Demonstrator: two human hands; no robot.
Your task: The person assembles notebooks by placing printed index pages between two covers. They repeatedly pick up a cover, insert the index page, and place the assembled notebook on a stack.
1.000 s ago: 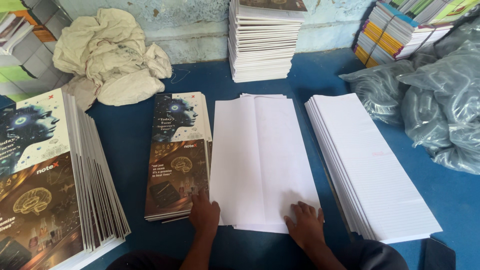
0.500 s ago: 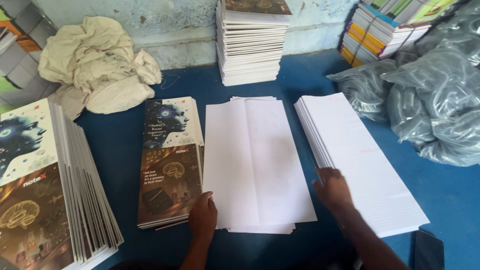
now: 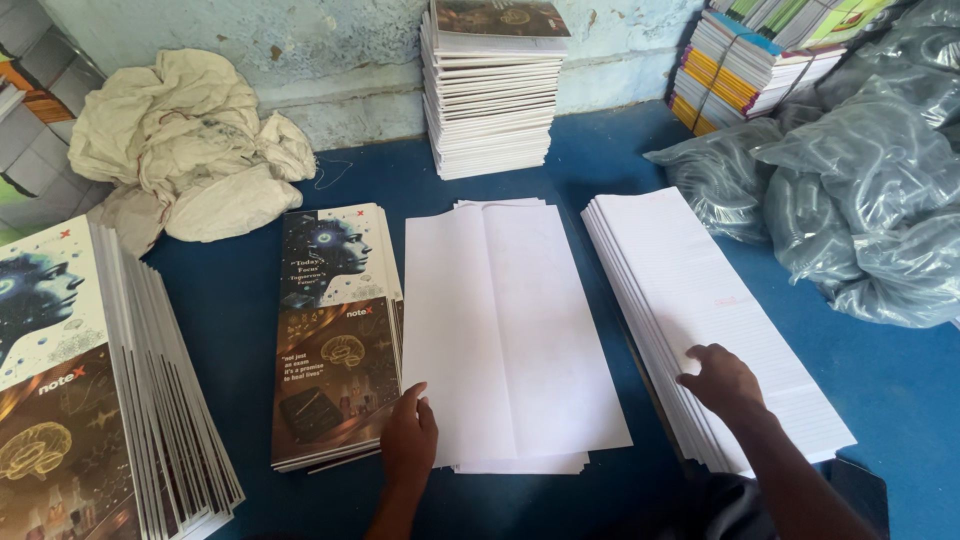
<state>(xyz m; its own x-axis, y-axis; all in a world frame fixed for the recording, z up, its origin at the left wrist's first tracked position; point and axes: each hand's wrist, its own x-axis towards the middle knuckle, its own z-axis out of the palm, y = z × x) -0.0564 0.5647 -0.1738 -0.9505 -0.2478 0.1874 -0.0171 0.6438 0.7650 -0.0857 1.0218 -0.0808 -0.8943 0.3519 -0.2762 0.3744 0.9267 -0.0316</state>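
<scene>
At the near middle of the blue desk [image 3: 600, 160] lies a small pile of folded white sheets [image 3: 510, 330], smooth and matte, with a soft crease running along its length and a few edges poking out unevenly at the far and near ends. The left hand [image 3: 410, 435] rests flat on the near left corner of this pile, fingers spread and loose, its grip closed on nothing; it also lies just beside the short stack of glossy printed covers [image 3: 335, 335] to the left, long rectangles showing a bluish head above a dark brown lower half. The right hand [image 3: 722, 380] lies palm down on the near part of the stack of ruled white paper [image 3: 700, 310] to the right, fingers slightly curled against the top sheet, its grip open and lifting nothing that can be seen. That stack is thick, its many thin edges fanned in a stepped slope along its left side.

At the far left edge, a larger fanned stack of covers [image 3: 90, 400] shows the same print, its edges slanting like shingles. Beyond it sits a crumpled cream cloth [image 3: 185, 150], soft and wrinkled, against the flaking pale blue wall [image 3: 330, 50]. A tall, square-edged pile of finished notebooks [image 3: 495, 95] stands at the far middle. Far right, bundles of coloured notebooks [image 3: 750, 60] are stacked, and beside them grey translucent plastic bags [image 3: 850, 190] slump in shiny folds.
</scene>
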